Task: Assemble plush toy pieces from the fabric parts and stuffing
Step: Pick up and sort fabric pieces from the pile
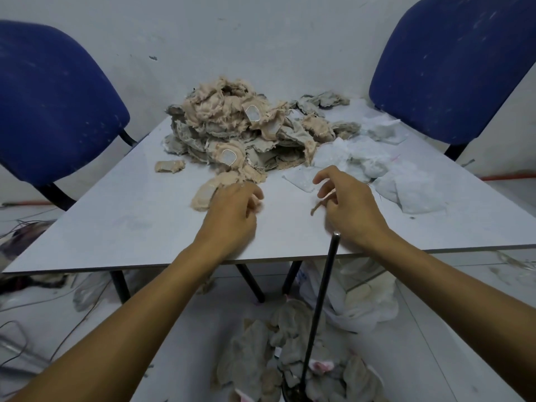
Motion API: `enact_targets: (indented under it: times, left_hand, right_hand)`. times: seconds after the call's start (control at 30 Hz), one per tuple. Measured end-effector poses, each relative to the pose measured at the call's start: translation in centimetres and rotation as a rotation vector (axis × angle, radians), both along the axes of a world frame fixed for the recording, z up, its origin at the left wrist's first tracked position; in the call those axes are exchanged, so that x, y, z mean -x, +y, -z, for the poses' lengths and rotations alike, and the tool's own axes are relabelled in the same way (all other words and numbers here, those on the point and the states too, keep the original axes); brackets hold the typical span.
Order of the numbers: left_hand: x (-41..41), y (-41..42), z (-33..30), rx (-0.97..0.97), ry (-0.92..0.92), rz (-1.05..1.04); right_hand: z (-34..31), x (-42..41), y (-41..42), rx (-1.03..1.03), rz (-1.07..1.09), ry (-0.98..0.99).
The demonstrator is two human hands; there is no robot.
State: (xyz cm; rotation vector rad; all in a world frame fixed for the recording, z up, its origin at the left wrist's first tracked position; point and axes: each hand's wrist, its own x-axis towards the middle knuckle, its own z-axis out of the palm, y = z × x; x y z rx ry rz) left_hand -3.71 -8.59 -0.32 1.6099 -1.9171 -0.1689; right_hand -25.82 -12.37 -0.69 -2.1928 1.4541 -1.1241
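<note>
nearest me, below the table edge, a heap of grey and pink finished plush pieces (293, 352) lies on the floor, with a thin black metal rod (322, 297) standing up through it to the table's near edge. on the pale grey table top (116, 221), my two hands are apart. my left hand (232, 210) has its fingers curled down onto a flat peach plush fabric piece (207, 192); whether they pinch it or only rest on it i cannot tell. my right hand (348, 204) has its fingers curled, and a short beige scrap of thread or fabric (317, 206) hangs from them, so i judge it pinched. further off sits the main pile of peach and grey fabric parts (240, 134), with one small loose peach piece (169, 166) at its left. white fluffy stuffing and thin white sheets (374, 163) lie to the right of the pile. two blue upholstered chairs (52, 105) stand at the far left and right against the wall.

risk: the peach piece is limp and may fold or drag neighbouring parts off the pile when lifted. the rod sits just beside my right wrist; a careless sweep could knock it over.
</note>
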Motion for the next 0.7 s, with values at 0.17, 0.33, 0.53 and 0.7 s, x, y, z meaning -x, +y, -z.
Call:
enact_targets:
  times: [0.17,0.33,0.53,0.7]
  left_hand:
    - [0.2,-0.7,0.4,-0.052,-0.043,-0.167]
    - [0.1,-0.8,-0.1,-0.131,-0.035,-0.021]
    - [0.4,-0.6,-0.3,-0.011,-0.023,0.074]
    - [0.6,-0.6,-0.3,-0.001,0.236,0.092]
  right_hand:
    - [-0.3,0.5,0.3,-0.208,-0.298,-0.312]
    - [0.1,0.6,-0.4,-0.116,-0.108,-0.253]
    - [-0.5,0.1,0.6,-0.239,-0.438,-0.128]
    - [-0.5,0.3,0.6,-0.2,-0.408,-0.192]
